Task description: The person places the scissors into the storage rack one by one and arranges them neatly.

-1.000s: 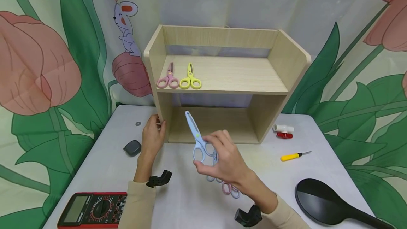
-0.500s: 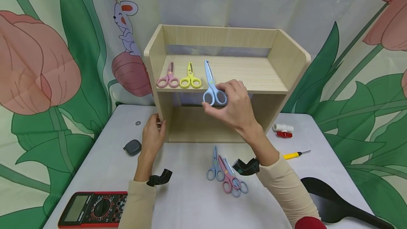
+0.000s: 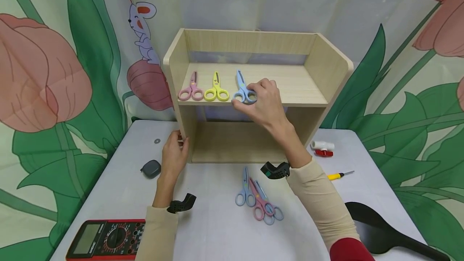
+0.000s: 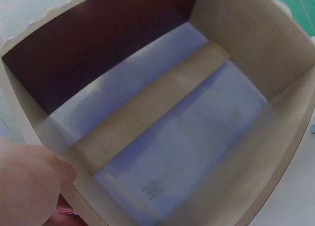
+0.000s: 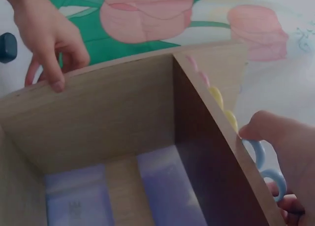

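Observation:
A light wooden two-tier shelf point(image 3: 311, 67) stands on the table. My right hand point(image 3: 266, 104) holds light blue scissors point(image 3: 240, 81) by the handle loops at the front edge of the upper tier, blades pointing to the back. To their left on that tier lie yellow scissors point(image 3: 216, 88) and pink scissors point(image 3: 193, 85), side by side. My left hand point(image 3: 175, 154) grips the front edge of the shelf's left side panel, low down, thumb at the edge. In the right wrist view the blue handle loops point(image 5: 275, 179) show between thumb and fingers.
On the table before the shelf lies a group of blue and pink scissors point(image 3: 260, 202). To the left are a tape measure point(image 3: 151, 168), a small grey disc point(image 3: 157, 141) and a multimeter point(image 3: 105, 239). Rightward lie a white-and-red valve point(image 3: 323, 146), a yellow screwdriver point(image 3: 337, 176) and a black ladle point(image 3: 377, 228).
My right hand has carried the blue scissors from above the table up and forward, then down to the upper tier beside the yellow scissors. My left hand has stayed at the side panel.

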`<state>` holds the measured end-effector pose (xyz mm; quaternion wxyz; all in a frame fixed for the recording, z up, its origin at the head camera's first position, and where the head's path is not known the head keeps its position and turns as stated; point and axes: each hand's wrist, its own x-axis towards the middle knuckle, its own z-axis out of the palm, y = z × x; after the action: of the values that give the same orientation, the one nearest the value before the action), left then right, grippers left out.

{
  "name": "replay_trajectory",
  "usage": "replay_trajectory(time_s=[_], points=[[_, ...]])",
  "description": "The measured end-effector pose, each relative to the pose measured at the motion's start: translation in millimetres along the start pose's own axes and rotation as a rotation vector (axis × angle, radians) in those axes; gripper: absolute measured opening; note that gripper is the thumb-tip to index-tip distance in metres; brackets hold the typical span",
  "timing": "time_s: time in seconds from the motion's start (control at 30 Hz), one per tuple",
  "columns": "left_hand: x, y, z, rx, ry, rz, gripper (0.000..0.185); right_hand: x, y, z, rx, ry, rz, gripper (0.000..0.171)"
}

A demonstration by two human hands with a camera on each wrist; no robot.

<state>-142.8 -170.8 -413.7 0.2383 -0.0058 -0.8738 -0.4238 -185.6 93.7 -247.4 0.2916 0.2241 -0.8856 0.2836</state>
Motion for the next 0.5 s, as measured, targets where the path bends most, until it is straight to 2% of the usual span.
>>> replay_trajectory(time_s=[0.3, 0.5], points=[[3.3, 0.4, -0.9, -0.003, 0.019, 0.017, 0.032, 11.6, -2.9, -5.3, -0.016, -0.146, 0.095, 0.065], [1.2, -0.7, 0.8, -0.002, 0.005, 0.003, 0.033, 12.7, -2.0, -5.8, -0.049, -0.231, 0.103, 0.065]])
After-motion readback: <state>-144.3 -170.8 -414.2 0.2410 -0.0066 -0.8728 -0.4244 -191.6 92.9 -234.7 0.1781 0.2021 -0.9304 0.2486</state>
